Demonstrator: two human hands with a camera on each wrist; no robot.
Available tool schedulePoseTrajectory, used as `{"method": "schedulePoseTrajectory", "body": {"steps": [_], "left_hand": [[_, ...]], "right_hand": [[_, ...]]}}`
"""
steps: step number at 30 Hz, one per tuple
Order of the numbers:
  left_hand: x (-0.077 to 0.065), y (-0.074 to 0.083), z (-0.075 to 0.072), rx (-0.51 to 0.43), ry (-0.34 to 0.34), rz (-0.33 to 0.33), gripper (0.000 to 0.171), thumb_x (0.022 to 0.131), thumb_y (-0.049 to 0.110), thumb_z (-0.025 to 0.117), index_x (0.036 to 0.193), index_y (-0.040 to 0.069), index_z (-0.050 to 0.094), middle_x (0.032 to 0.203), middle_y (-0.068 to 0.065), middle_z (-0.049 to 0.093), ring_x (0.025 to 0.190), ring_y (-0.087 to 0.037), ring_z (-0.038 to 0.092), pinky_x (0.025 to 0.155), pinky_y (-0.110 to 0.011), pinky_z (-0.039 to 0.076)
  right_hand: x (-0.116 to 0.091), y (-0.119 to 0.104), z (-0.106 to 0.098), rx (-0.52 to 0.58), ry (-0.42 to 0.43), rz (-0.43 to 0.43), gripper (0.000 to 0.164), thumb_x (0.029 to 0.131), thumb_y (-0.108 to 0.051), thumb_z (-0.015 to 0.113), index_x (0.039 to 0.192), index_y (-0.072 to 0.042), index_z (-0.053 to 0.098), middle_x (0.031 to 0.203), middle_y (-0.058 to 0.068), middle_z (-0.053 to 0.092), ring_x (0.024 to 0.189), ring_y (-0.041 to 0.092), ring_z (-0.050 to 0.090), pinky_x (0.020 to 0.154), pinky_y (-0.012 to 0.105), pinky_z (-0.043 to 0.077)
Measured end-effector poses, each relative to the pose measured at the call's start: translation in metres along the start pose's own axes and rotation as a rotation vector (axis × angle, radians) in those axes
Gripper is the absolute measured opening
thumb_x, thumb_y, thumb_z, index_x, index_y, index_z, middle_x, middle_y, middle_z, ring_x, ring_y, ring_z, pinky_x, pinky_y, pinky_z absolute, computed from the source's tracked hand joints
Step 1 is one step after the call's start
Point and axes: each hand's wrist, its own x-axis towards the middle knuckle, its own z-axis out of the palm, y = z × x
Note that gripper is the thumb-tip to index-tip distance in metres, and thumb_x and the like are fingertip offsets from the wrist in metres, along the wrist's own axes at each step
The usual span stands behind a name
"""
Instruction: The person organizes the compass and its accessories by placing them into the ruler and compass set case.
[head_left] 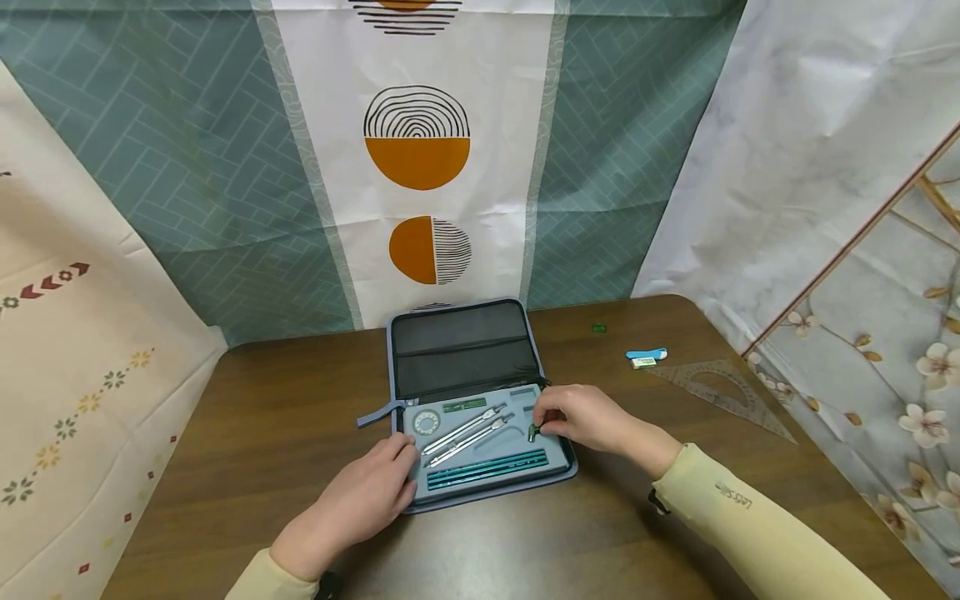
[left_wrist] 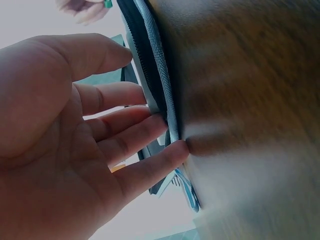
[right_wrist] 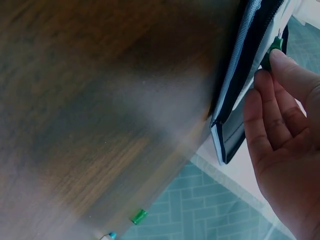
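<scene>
I'm seeing the right hand [head_left: 585,417] pinching a green piece [head_left: 532,432] between thumb and fingers at the tray's 3 o'clock end. Can't tell if the piece is touching the tray [head_left: 504,447]. Left hand [head_left: 367,492] is resting at the case's 8 o'clock, fingers extended and relaxed, tips touching the edge.

Case [head_left: 461,333] is lying unzipped on the table [head_left: 300,417], lid pointing to 12. In the tray, two compasses [head_left: 468,440] are lying side by side on a slant mid-tray, pencils [head_left: 487,469] are sitting at 6, a round dial [head_left: 427,422] at 10, a green strip [head_left: 465,405] at 11.

Out from the case, a green block [head_left: 599,328] is lying at 2, a blue-and-white eraser [head_left: 647,355] between 2 and 3, and a set square [head_left: 750,402] just beside it at 3.
</scene>
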Motion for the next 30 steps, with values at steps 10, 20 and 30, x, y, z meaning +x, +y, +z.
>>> {"method": "schedulePoseTrajectory", "body": {"steps": [10,20,30], "left_hand": [[-0.0012,-0.0001,-0.0005,0.007,0.025,0.022,0.037,0.1,0.016,0.081,0.131,0.0,0.069,0.136,-0.017,0.064,0.119,-0.031,0.066,0.096,-0.048,0.061],[0.0,-0.0004,0.0008,0.01,0.023,0.019,0.036,0.1,0.016,0.081,0.131,0.001,0.069,0.136,-0.017,0.064,0.12,-0.031,0.066,0.096,-0.049,0.061],[0.0,0.0,0.001,0.006,0.022,0.017,0.036,0.1,0.016,0.081,0.131,0.001,0.069,0.136,-0.017,0.064,0.121,-0.032,0.066,0.097,-0.049,0.061]], "right_hand": [[0.0003,-0.0019,0.0006,0.001,-0.01,0.003,0.014,0.095,-0.01,0.088,0.099,-0.02,0.079,0.1,-0.012,0.071,0.089,0.007,0.065,0.085,0.035,0.061],[0.0007,0.0003,0.0009,-0.003,-0.013,0.005,0.015,0.095,-0.009,0.088,0.099,-0.02,0.079,0.1,-0.012,0.07,0.089,0.007,0.064,0.084,0.035,0.06],[0.0012,0.0008,0.0019,0.009,-0.015,-0.014,0.015,0.095,-0.006,0.087,0.096,-0.019,0.079,0.099,-0.011,0.069,0.089,0.007,0.064,0.082,0.035,0.06]]}}
